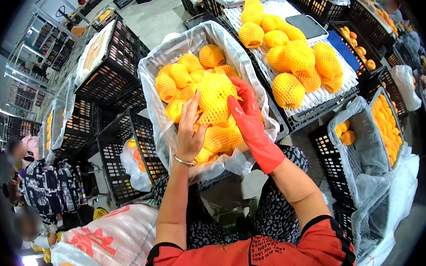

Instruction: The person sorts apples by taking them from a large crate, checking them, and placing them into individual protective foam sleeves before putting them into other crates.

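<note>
Between my two hands is a yellow foam fruit net (216, 98), bulging and loose at its edges; whether a fruit sits inside is hard to see. My bare left hand (192, 128), with a bangle at the wrist, holds its left and lower edge. In a red rubber glove, my right hand (250, 120) grips the right side with thumb and fingers. Below them stands a black plastic crate with a translucent plastic liner (152, 78). Inside it lie several net-wrapped fruits (179, 75), partly hidden by my hands.
Right of the crate, more net-wrapped fruits (285, 57) rest on white foam nets (307, 106) beside a dark flat-topped device (306, 26). Lined crates (358, 143) stand at right, stacked black crates (111, 59) at left. A woven sack (113, 235) lies front left. Other people are at the left edge.
</note>
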`<action>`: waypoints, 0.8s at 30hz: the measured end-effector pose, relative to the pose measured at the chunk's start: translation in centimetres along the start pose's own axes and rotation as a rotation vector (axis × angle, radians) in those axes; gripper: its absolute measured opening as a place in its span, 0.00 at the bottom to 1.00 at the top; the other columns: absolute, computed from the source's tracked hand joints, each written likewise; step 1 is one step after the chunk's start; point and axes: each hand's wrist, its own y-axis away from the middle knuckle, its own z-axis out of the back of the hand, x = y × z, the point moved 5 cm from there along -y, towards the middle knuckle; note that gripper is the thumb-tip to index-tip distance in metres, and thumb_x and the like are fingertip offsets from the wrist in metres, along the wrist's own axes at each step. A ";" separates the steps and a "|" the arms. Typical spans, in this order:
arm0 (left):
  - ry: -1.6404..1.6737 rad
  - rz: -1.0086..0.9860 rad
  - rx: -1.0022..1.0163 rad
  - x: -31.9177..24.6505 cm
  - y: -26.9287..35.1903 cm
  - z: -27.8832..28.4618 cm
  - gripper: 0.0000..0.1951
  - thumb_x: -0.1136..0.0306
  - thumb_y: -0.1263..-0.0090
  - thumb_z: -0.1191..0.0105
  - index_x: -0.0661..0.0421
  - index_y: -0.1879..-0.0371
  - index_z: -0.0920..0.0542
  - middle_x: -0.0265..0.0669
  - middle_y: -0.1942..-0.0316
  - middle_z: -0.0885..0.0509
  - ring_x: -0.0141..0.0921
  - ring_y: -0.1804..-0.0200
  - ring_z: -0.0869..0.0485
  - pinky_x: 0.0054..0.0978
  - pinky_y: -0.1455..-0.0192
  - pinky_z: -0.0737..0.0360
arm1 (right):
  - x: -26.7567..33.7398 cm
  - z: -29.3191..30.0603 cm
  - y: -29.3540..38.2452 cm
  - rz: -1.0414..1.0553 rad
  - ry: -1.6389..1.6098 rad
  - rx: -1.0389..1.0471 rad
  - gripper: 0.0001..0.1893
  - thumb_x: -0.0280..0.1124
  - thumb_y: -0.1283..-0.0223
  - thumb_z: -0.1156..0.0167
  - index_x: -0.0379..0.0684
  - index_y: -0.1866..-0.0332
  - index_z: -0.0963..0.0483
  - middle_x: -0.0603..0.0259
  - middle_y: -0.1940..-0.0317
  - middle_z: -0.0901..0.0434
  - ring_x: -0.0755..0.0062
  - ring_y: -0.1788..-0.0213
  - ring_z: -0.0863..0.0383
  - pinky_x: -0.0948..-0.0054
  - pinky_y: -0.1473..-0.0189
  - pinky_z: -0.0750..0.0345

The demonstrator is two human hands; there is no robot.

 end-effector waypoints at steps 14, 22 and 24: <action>1.078 0.487 -0.355 2.8 0.7 1.5 0.12 0.73 0.25 0.54 0.63 0.48 0.24 0.38 0.51 0.19 0.29 0.51 0.20 0.25 0.44 0.25 | -0.6 -3.9 -0.4 -0.017 0.304 0.109 0.35 0.34 0.51 0.26 0.38 0.37 0.33 0.56 0.44 0.26 0.66 0.44 0.26 0.68 0.43 0.28; 1.233 0.771 -0.371 4.2 0.9 2.0 0.15 0.69 0.29 0.48 0.60 0.46 0.25 0.40 0.48 0.18 0.34 0.48 0.17 0.33 0.43 0.20 | -3.3 -3.4 1.4 -0.570 -0.354 0.054 0.28 0.49 0.34 0.42 0.33 0.42 0.29 0.61 0.54 0.19 0.74 0.54 0.20 0.76 0.52 0.24; 1.263 0.730 -0.327 4.5 0.9 1.6 0.15 0.68 0.28 0.49 0.60 0.45 0.25 0.40 0.48 0.17 0.34 0.48 0.17 0.33 0.44 0.19 | -2.5 -2.5 1.0 -0.402 -0.001 0.101 0.29 0.49 0.36 0.41 0.34 0.42 0.29 0.60 0.54 0.19 0.73 0.54 0.20 0.74 0.52 0.24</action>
